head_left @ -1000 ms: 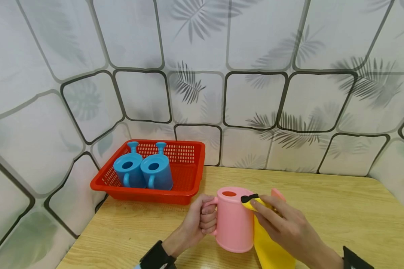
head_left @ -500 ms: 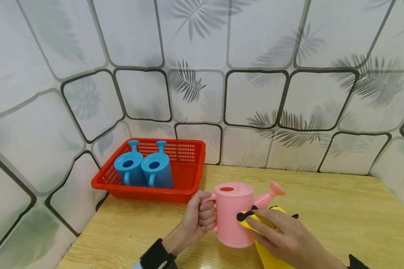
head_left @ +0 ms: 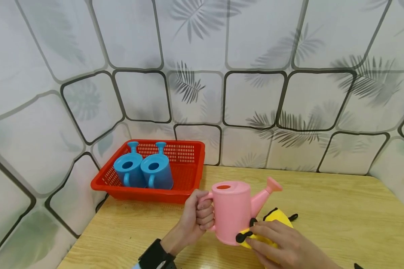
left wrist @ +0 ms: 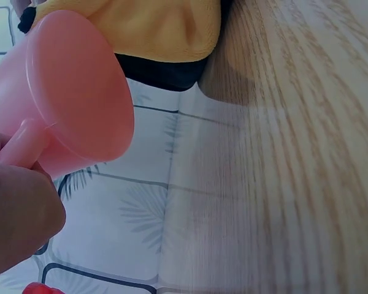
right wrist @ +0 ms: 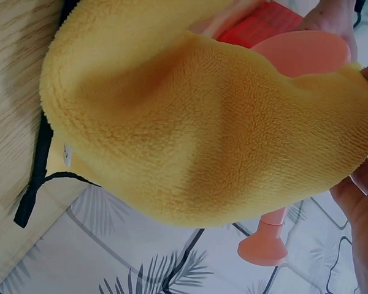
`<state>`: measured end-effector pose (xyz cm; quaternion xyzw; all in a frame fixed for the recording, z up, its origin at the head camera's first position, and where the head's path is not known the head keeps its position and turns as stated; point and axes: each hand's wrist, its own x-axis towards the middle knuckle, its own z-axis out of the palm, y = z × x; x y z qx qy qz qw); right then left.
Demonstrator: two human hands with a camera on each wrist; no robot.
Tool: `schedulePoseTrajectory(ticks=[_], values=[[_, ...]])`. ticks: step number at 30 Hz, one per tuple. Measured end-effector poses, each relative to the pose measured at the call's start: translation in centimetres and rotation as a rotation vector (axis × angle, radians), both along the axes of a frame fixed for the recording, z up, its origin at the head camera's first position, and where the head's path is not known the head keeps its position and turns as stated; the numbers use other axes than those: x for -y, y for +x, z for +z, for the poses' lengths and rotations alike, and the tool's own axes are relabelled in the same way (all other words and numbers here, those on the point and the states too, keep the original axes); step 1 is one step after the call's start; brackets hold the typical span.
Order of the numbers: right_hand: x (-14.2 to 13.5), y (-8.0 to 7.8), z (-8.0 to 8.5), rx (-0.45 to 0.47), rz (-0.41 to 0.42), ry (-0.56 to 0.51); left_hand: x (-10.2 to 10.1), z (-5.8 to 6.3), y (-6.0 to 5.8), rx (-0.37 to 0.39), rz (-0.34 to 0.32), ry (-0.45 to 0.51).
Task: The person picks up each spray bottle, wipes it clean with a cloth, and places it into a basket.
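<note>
A pink watering can [head_left: 231,211] is held up over the table, its spout pointing right. My left hand [head_left: 199,215] grips its handle, fingers curled round it. Seen from below in the left wrist view, the can's round base [left wrist: 80,86] is off the wooden surface. My right hand [head_left: 284,243] pinches a yellow cloth [head_left: 278,217] with black edging against the lower right side of the can. In the right wrist view the plush cloth [right wrist: 202,128] fills much of the picture and hides part of the can, with the spout's rose [right wrist: 262,248] showing beneath.
A red plastic basket [head_left: 181,194] stands at the back left of the wooden table [head_left: 340,209]. Two blue watering cans [head_left: 129,170] sit side by side in its left part. A patterned curtain-like backdrop [head_left: 202,97] rises behind and to the left.
My right hand has slid the cloth down the can's side from near the top to near the base. The spout has come into view, and the can has shifted slightly up and left.
</note>
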<state>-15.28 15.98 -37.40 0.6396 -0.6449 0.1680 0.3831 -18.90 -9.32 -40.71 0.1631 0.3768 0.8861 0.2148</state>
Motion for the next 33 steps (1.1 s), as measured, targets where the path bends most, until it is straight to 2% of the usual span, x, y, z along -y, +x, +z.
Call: schedulePoseTrajectory(ticks=[6,14,19,26,33], values=[[-0.5,0.3,-0.9,0.070,-0.050,0.077,0.1,0.0,0.0,0.011,-0.009,0.017],[-0.5,0.2,-1.3,0.033,-0.019,0.078,0.3,0.0,0.0,0.042,0.004,0.007],[-0.5,0.4,-1.4,0.054,-0.050,0.095,0.3,-0.1,0.0,0.040,-0.004,0.017],[-0.4,0.1,-1.4,-0.002,-0.029,0.066,0.3,-0.3,0.0,0.037,-0.020,0.030],[-0.6,0.3,-1.7,0.002,-0.070,0.069,0.3,-0.4,0.0,0.057,-0.016,0.025]])
